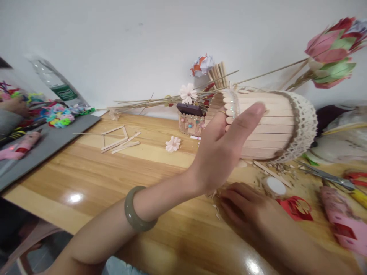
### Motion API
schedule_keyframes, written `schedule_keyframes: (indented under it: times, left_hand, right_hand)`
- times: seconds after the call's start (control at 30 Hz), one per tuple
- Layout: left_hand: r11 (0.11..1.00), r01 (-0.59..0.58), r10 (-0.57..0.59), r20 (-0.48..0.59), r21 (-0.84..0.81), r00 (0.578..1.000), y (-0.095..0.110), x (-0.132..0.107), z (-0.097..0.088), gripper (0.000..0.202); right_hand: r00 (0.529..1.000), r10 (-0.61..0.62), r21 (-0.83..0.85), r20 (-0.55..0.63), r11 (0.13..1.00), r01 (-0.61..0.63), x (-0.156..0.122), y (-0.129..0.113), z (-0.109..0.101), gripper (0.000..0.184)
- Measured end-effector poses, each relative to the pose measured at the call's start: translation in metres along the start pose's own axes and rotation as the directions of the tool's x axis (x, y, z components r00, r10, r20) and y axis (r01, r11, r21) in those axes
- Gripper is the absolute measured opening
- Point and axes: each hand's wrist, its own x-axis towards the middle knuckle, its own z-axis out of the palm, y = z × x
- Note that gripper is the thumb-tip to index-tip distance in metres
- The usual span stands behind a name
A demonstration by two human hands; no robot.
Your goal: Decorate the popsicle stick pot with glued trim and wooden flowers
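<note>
The wooden tabletop (94, 179) spans the middle and lower frame. The wooden-stick container (272, 122) is positioned on its side, right of centre, with its open end facing left and a lace band at the right end. The left hand (220, 152) grips the container near the open end, thumb along the outer sticks. The right hand (246, 202), lower right of centre, is curled beside small scraps (215, 210); whether its grip holds anything cannot be determined. A pink glue gun (341, 214) is located at lower right, below the scissors (329, 175). A red ribbon (298, 208) lies beside the right hand.
</note>
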Motion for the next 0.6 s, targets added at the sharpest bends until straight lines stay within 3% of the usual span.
schedule_keyframes:
  times: [0.2,0.37,0.5,0.6]
  left_hand:
    - [0.987,0.047,-0.046,0.009,-0.152,0.999,-0.001,0.001,0.002,0.025]
    - [0.996,-0.013,0.015,0.017,-0.090,1.000,-0.002,0.000,0.001,0.026]
    - [0.994,-0.068,0.073,0.058,-0.081,0.996,-0.003,0.000,-0.001,0.026]
    - [0.994,-0.059,0.065,0.069,-0.094,0.995,-0.003,0.000,-0.001,0.025]
  right_hand:
    - [0.978,0.194,0.206,0.072,0.957,-0.205,0.002,0.012,-0.012,0.018]
    - [0.899,0.391,0.468,0.196,0.769,-0.436,0.004,0.021,-0.008,0.013]
    - [0.879,0.417,0.539,0.230,0.698,-0.472,0.005,0.024,-0.004,0.018]
    - [0.872,0.427,0.475,0.238,0.732,-0.488,0.005,0.023,-0.007,0.025]
